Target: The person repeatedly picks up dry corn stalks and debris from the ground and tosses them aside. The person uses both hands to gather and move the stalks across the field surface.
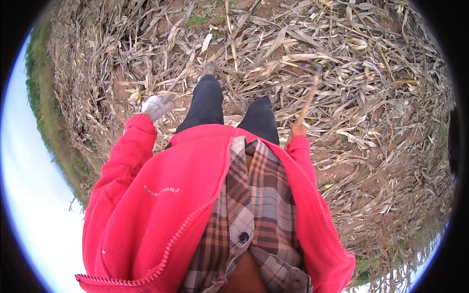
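Observation:
My right hand (pixel 297 130) is bare and grips the wooden handle (pixel 309 99) of a sickle. The tool points away from me, and its thin dark curved blade (pixel 310 64) is hard to make out against the dry leaves. A pale, soiled work glove covers my left hand (pixel 159 105), which hangs out to the left of my legs. Motion blurs its fingers, so whether they are apart or closed does not show. No object is plain in that glove.
Dry corn stalks and husks (pixel 351 91) litter the ground around my dark-trousered legs (pixel 205 102). Reddish soil (pixel 329 175) shows through in patches. Standing dry stalks (pixel 395 263) rise at the lower right, and green growth (pixel 36 84) borders the field on the left.

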`<state>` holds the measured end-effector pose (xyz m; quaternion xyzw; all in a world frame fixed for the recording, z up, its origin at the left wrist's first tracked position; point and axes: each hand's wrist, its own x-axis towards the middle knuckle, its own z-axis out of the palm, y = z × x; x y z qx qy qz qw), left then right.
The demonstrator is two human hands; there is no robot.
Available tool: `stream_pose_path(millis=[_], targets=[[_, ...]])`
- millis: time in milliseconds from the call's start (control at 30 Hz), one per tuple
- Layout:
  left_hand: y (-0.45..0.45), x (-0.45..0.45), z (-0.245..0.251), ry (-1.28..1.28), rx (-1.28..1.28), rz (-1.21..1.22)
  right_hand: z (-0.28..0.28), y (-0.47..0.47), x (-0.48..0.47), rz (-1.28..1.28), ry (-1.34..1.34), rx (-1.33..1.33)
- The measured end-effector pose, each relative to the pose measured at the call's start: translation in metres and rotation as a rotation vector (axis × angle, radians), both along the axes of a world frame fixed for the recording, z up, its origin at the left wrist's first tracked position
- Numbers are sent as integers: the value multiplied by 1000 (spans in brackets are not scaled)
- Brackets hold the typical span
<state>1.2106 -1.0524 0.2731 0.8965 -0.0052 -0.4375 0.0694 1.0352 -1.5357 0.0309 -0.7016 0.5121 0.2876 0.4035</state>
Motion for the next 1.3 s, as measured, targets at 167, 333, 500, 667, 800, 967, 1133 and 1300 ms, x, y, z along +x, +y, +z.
stream_pose_path(millis=[167, 333, 500, 667, 800, 967, 1133, 1300], targets=[[30, 29, -50, -166, -253, -243, 32, 3, -12, -195, -70, -408], [100, 37, -108, -311, -494, -638, 23, 51, 33, -411, -172, -297], [220, 7, -114, 185, -140, -73, -58, 181, 129, -297, -91, -348], [359, -73, -109, 81, -117, 393, -117, 380, 216, 498, 263, 115], [396, -121, -117, 129, -80, 562, -95, 497, 197, 128, 113, 180], [381, -47, -137, -133, -98, 59, -13, 474, 112, 51, -141, 403], [309, 68, -183, -181, -499, 855, 83, 407, 38, 95, 96, 593], [211, 100, -243, -321, -442, 1012, 173, 372, -7, 116, 131, 605]])
